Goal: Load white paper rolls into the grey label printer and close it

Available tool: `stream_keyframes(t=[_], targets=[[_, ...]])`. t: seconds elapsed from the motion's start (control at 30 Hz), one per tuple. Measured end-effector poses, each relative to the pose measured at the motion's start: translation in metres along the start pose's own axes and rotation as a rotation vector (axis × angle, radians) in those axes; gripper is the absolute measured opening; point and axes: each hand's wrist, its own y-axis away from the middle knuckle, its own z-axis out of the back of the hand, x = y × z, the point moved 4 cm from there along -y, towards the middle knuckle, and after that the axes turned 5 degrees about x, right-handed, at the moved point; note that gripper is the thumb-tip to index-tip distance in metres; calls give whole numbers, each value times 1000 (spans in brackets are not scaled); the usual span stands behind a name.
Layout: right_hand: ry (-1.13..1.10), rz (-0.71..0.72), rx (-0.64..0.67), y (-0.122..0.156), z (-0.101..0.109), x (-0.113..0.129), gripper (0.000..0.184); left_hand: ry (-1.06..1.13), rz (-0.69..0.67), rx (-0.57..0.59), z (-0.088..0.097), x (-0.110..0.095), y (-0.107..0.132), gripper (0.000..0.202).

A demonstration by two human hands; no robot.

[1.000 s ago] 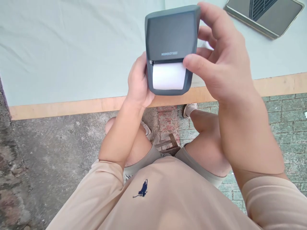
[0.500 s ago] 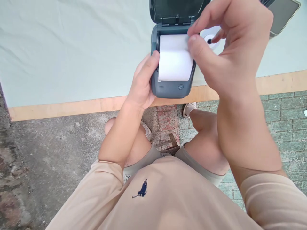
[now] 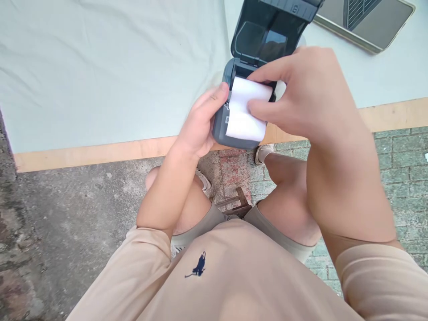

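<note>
My left hand (image 3: 200, 120) is closed around the left side of a dark grey thermal label printer (image 3: 220, 129), its thumb on the rim. The printer's lid (image 3: 256, 38) stands raised on its hinge, with its inner side showing. In the open bay lies a white paper roll (image 3: 245, 125), its loose end hanging over the front of the printer. My right hand (image 3: 317, 96) reaches in from the right, with thumb and forefinger on the roll from either side. Its other fingers are hidden behind the hand.
Under the printer is a table with a pale cloth (image 3: 117, 76) and a light wooden front edge (image 3: 100, 149). A phone (image 3: 374, 26) with a glossy screen lies at the back right. Below the table are my legs and a wooden stool (image 3: 234, 205).
The printer has moved down and slightly turned, bringing more of the lid's inner side into view. My right hand has shifted down and left, from the paper's upper right edge onto the roll.
</note>
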Motion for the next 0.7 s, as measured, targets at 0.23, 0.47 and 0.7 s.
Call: stream_keyframes(t=[0.23, 0.47, 0.7], targets=[[-1052, 126, -463, 3, 21, -49, 17, 30, -91, -92, 13, -7, -8, 33], [-1283, -345, -410, 4, -3, -124, 30, -51, -118, -244, 26, -19, -8, 36], [-833, -136, -481, -3, -17, -124, 31, -86, -106, -252, 26, -19, -11, 39]])
